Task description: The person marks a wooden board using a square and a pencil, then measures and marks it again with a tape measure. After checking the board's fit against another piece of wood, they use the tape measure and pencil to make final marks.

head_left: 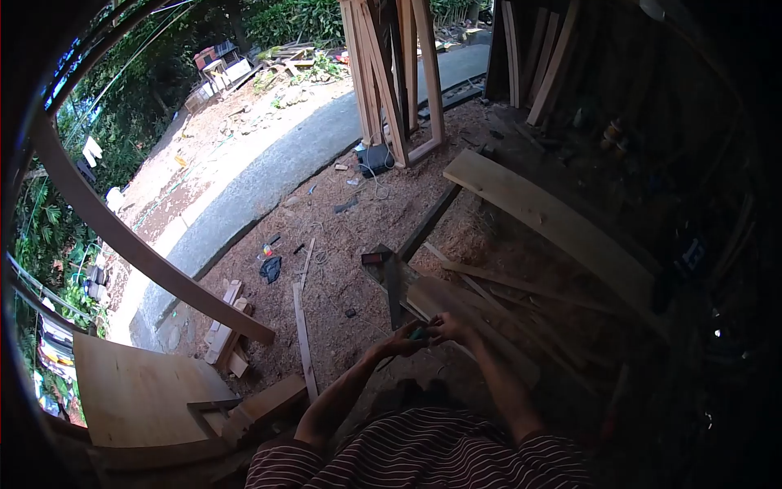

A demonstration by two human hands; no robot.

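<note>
In front of my striped shirt, my two hands meet over the end of a wooden board. Wrapped round a small tool with a green part is my left hand; a thin, dark piece sticks out below it toward the lower left. The exact kind of tool is too small and dim to make out. My right hand is closed, its fingertips close beside the green part. What those fingers pinch, if anything, is hidden. Just beyond the hands stands a narrow upright piece, near a small dark block with red.
A wide plank rests at the right, with thin wood strips below it. Plywood and stacked offcuts lie at left. Tall timbers stand ahead, by a dark case. Shavings cover the ground.
</note>
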